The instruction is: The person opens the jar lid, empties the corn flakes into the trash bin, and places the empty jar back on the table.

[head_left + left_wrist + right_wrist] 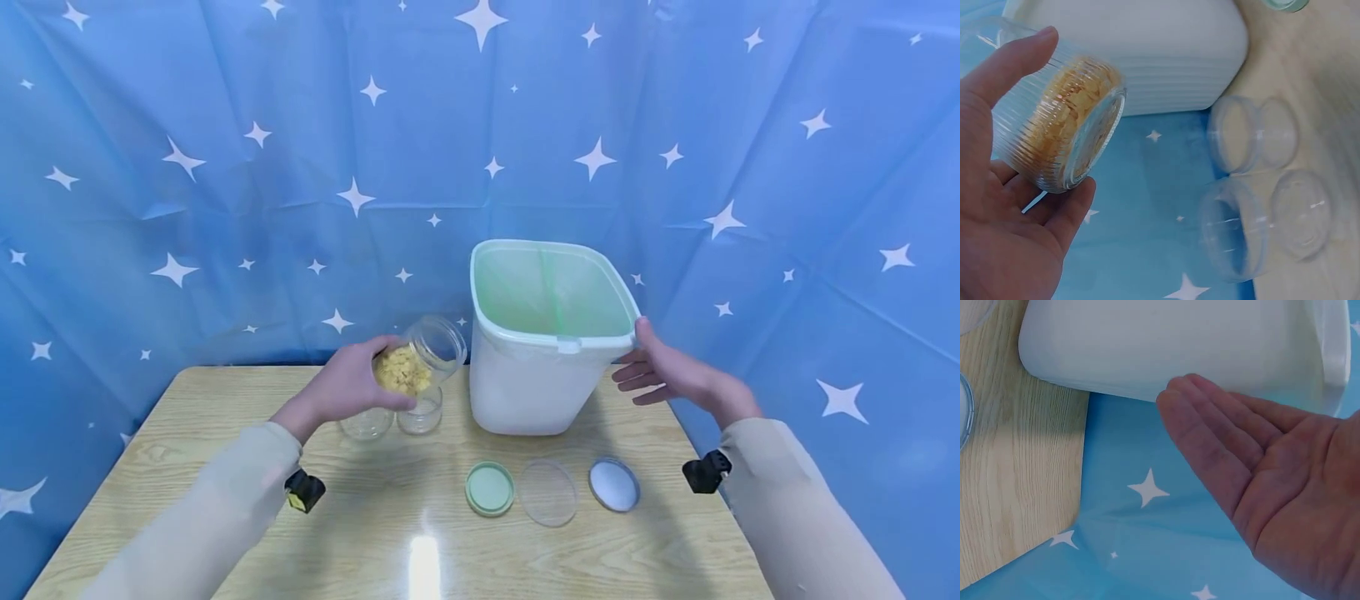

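Note:
My left hand (345, 383) grips a clear ribbed jar (1063, 119) round its side, fingers on one side and thumb on the other. The jar is tipped, its mouth toward the bin, and yellow flakes (403, 371) lie in its lower part. Right of it stands a tall white bin (517, 383) with a pale green rim, open at the top and tilted. My right hand (667, 367) is at the bin's right side, thumb by the rim and fingers extended. In the right wrist view those fingers (1210, 431) lie against or close beside the bin wall; contact is unclear.
Two clear jars (420, 414) stand on the wooden table (360, 533) below my left hand. A green lid (490, 488), a clear lid (548, 492) and a silver-grey lid (614, 484) lie in front of the bin. A blue star-patterned curtain (420, 150) hangs behind.

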### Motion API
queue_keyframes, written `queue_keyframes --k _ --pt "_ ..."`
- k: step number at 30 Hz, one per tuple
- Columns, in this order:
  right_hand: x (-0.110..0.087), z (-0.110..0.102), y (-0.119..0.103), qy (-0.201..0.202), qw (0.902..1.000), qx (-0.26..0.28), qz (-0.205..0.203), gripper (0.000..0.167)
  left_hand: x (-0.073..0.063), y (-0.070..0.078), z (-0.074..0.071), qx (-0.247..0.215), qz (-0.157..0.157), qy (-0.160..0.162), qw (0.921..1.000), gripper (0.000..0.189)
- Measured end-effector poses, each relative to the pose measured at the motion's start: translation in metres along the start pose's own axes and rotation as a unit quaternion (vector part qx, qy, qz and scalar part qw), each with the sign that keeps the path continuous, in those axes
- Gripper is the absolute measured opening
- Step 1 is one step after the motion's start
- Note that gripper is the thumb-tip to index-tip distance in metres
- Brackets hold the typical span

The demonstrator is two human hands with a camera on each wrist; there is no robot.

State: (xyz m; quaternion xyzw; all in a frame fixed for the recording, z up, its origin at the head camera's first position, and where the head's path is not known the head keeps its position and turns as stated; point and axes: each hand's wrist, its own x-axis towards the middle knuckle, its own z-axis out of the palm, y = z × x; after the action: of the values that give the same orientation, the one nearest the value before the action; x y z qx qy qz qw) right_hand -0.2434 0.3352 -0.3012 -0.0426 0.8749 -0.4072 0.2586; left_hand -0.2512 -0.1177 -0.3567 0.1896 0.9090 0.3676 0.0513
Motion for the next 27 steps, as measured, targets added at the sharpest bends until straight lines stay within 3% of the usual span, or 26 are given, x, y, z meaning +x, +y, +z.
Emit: queue_keyframes --k 8,20,27 --pt "0.010 0.007 -0.001 0.017 0.9997 -0.016 0.009 0.098 0.019 0.010 -0.017 0.001 -0.007 -0.004 1.0000 0.090" --pt "0.017 0.014 -0.002 0.046 0.9989 0.006 -0.001 0.093 0.042 0.032 -0.027 -0.012 -0.024 0.033 0.9991 0.090" --pt "0.019 0.016 -0.003 0.054 0.9985 0.002 0.006 0.095 0.057 0.050 -0.034 0.017 -0.035 0.052 0.9978 0.086"
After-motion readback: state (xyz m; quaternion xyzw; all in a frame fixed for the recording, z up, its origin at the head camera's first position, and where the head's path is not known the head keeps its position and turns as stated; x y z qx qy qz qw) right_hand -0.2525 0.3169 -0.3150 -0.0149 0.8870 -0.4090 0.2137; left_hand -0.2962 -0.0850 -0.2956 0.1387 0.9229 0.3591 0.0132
